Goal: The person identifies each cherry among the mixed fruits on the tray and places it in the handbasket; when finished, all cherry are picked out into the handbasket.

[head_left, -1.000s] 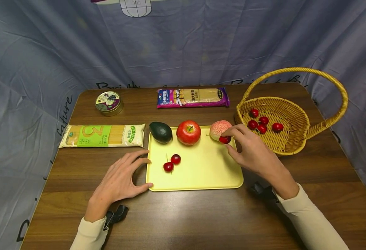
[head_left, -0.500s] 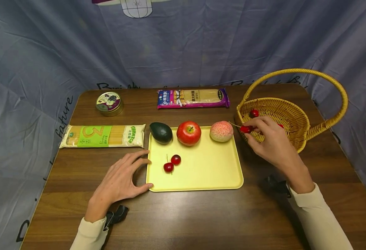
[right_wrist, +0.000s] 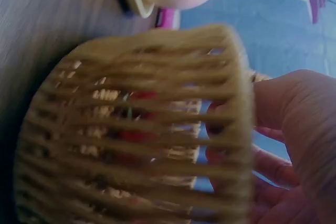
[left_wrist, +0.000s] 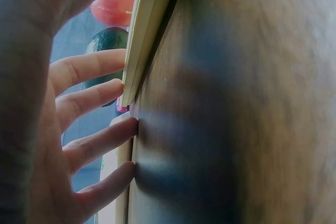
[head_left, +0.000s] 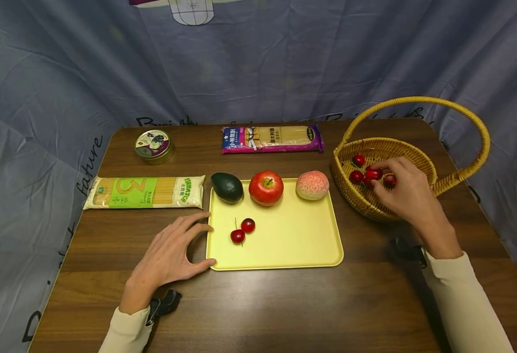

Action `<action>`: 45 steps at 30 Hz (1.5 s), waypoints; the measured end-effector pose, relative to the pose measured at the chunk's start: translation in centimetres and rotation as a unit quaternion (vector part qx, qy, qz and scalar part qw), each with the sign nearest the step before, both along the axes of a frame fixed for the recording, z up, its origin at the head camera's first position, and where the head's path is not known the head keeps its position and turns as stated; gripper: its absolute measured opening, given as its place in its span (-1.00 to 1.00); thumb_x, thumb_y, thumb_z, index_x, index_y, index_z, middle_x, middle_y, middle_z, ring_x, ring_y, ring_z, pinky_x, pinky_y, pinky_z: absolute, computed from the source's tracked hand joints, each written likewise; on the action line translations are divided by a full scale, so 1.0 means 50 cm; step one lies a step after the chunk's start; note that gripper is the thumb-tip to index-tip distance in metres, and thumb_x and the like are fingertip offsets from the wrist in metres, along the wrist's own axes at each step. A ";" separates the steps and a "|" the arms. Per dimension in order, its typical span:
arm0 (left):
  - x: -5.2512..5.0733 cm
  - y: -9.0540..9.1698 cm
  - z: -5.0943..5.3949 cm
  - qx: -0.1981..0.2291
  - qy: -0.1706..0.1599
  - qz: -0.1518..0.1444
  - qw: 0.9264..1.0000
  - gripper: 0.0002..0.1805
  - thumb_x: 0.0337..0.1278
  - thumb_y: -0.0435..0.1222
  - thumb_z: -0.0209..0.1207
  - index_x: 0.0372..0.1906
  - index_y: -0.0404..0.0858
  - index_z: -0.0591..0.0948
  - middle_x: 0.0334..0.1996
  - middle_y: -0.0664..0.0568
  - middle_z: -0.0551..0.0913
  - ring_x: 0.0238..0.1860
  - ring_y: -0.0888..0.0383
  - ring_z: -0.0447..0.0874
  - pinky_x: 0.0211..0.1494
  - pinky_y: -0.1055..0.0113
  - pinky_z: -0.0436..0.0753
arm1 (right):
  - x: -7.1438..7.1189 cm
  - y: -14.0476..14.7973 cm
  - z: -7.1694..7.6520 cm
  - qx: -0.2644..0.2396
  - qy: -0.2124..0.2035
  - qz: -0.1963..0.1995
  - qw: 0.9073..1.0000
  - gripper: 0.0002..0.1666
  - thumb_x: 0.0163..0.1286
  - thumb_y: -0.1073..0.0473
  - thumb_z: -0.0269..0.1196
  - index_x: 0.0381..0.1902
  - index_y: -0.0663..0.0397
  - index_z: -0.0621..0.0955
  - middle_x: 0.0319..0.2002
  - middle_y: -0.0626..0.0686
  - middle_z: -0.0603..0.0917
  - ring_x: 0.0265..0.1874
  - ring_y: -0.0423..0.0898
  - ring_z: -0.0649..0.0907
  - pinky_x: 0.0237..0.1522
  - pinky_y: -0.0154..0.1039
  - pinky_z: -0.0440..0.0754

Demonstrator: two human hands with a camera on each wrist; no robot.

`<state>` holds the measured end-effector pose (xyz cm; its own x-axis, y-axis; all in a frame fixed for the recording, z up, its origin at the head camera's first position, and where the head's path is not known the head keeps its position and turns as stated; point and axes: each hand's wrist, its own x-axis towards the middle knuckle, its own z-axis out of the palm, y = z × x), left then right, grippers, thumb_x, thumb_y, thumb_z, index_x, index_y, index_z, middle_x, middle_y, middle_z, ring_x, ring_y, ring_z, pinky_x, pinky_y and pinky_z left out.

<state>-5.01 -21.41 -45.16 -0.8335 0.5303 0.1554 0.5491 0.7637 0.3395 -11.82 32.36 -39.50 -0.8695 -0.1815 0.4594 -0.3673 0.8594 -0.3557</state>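
My right hand (head_left: 410, 193) reaches over the near rim of the wicker basket (head_left: 359, 198) in the head view, pinching a red cherry (head_left: 374, 173) between thumb and forefinger, low among other cherries (head_left: 356, 177). In the right wrist view the basket wall (right_wrist: 131, 166) hides the fingertips. My left hand (head_left: 170, 255) lies at the left edge of the yellow tray (head_left: 293, 245), fingers spread, thumb and fingertips against its rim. Two cherries (head_left: 238, 237) sit on the tray's left half. An avocado (head_left: 227, 188), an apple (head_left: 266, 188) and a peach (head_left: 312, 185) line its far side.
A green-labelled spaghetti pack (head_left: 145, 192) lies left of the tray. A purple noodle pack (head_left: 273, 138) and a round tin (head_left: 154, 146) stand farther back. The basket's tall handle (head_left: 465, 110) arches over its right side. A grey curtain (head_left: 258, 63) hangs behind the table.
My right hand has carried the cherry from beside the peach, right over the basket rim and down among the cherries inside. The left hand and tray have stayed still.
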 end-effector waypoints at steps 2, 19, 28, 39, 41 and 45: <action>0.000 0.000 0.000 0.000 0.000 0.000 1.000 -0.23 -0.01 0.30 0.49 0.26 0.02 0.66 0.57 0.12 0.40 0.39 -0.01 0.51 0.21 -0.17 0.64 | -0.004 0.009 -0.005 0.007 -0.013 -0.007 1.000 -0.55 0.13 0.47 0.49 0.02 0.28 0.72 -0.09 0.30 0.69 -0.25 0.21 0.70 -0.19 -0.41 0.44; 0.000 0.000 -0.003 0.004 0.000 0.000 1.000 -0.24 -0.02 0.29 0.51 0.25 0.00 0.67 0.56 0.11 0.41 0.40 -0.02 0.50 0.19 -0.18 0.65 | -0.043 0.070 -0.039 0.054 -0.094 -0.017 0.994 -0.59 0.20 0.44 0.43 0.01 0.38 0.63 -0.14 0.44 0.60 -0.23 0.34 0.64 -0.26 0.29 0.58; -0.001 -0.002 -0.004 0.005 0.000 -0.002 1.000 -0.25 0.00 0.28 0.51 0.26 0.00 0.67 0.57 0.10 0.41 0.39 -0.03 0.51 0.19 -0.19 0.65 | -0.049 0.074 -0.036 0.075 -0.158 -0.025 0.984 -0.56 0.23 0.35 0.48 0.04 0.28 0.60 -0.13 0.36 0.64 -0.19 0.27 0.65 -0.20 0.29 0.60; -0.001 0.000 0.000 0.006 0.000 -0.002 1.000 -0.23 -0.01 0.29 0.51 0.26 -0.01 0.67 0.56 0.09 0.41 0.39 -0.05 0.52 0.18 -0.19 0.66 | -0.049 0.073 -0.044 0.096 -0.162 -0.030 0.982 -0.54 0.24 0.30 0.49 0.07 0.21 0.61 -0.15 0.30 0.65 -0.26 0.22 0.66 -0.24 0.28 0.60; -0.001 0.000 0.000 0.005 0.000 -0.002 1.000 -0.23 -0.01 0.29 0.51 0.26 -0.01 0.67 0.57 0.09 0.41 0.39 -0.05 0.52 0.18 -0.19 0.66 | -0.048 0.072 -0.043 0.096 -0.154 -0.032 0.983 -0.53 0.24 0.29 0.50 0.09 0.22 0.62 -0.13 0.32 0.64 -0.27 0.23 0.66 -0.24 0.29 0.59; 0.000 0.000 -0.001 0.004 -0.001 -0.002 1.000 -0.23 -0.01 0.29 0.50 0.27 -0.01 0.67 0.57 0.09 0.41 0.39 -0.05 0.52 0.18 -0.20 0.66 | -0.045 0.069 -0.038 0.101 -0.119 -0.029 0.987 -0.51 0.24 0.28 0.52 0.10 0.25 0.63 -0.07 0.39 0.65 -0.39 0.21 0.66 -0.35 0.28 0.60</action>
